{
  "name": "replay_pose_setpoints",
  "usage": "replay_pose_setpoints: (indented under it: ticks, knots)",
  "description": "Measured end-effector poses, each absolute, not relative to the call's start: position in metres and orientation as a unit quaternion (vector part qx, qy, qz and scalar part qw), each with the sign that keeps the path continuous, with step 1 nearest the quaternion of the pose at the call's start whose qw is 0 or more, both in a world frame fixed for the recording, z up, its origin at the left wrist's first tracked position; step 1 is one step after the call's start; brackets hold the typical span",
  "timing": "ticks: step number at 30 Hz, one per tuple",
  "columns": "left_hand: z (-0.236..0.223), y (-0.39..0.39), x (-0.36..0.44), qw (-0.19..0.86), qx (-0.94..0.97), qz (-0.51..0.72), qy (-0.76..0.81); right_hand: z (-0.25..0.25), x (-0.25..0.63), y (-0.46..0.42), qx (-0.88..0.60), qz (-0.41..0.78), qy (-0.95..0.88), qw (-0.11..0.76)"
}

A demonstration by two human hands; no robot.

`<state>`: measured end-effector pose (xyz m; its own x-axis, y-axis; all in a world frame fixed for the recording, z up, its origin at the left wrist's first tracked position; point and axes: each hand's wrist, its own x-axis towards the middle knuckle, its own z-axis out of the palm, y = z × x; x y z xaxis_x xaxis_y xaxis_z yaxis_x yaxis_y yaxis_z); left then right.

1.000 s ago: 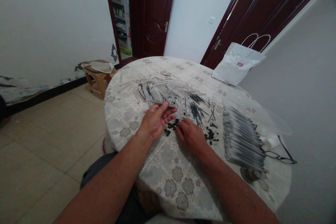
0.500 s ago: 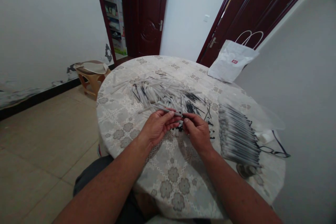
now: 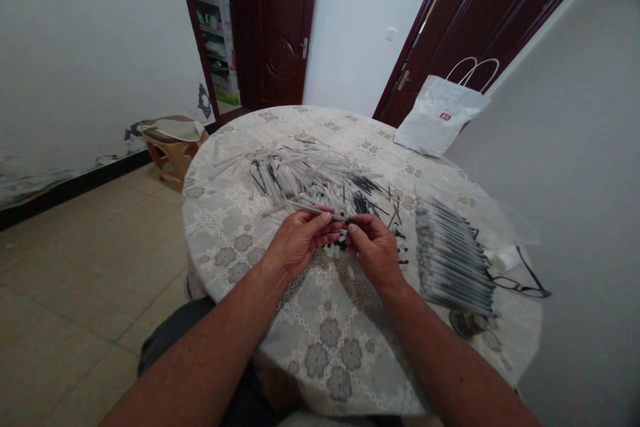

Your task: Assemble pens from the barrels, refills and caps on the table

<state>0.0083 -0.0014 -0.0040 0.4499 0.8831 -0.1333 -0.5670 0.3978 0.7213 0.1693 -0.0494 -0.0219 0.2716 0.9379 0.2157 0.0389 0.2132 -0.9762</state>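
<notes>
My left hand [image 3: 300, 243] is closed on a slim grey-white pen [image 3: 306, 207], which slants down to the right. My right hand [image 3: 376, 250] pinches the pen's dark right end between thumb and fingers; that end is mostly hidden. Beyond my hands lies a loose heap of translucent pen barrels [image 3: 295, 177]. Thin black pen parts [image 3: 367, 184] are mixed in on its right side. More small black pieces [image 3: 403, 255] lie just right of my right hand. A neat stack of dark-filled pens [image 3: 453, 257] rests farther right.
The round table wears a flowered tablecloth [image 3: 345, 353]. A white paper bag [image 3: 440, 117] stands at its back right. Eyeglasses [image 3: 523, 289] and a small dark round object [image 3: 465, 323] lie near the pen stack. A stool [image 3: 173, 147] stands left, by the wall.
The view has shifted very slightly. Both hands keep nearly the same place and the same hold on the pen.
</notes>
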Motion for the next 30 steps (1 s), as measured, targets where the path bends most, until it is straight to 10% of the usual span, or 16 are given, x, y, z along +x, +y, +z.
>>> replay_pose_setpoints:
  ticks: [30]
  knots:
    - [-0.0091,-0.0017,0.0072,0.788,0.359,0.423,0.265,-0.0183,0.1736,-0.0566,-0.567,0.250,-0.604,0.501]
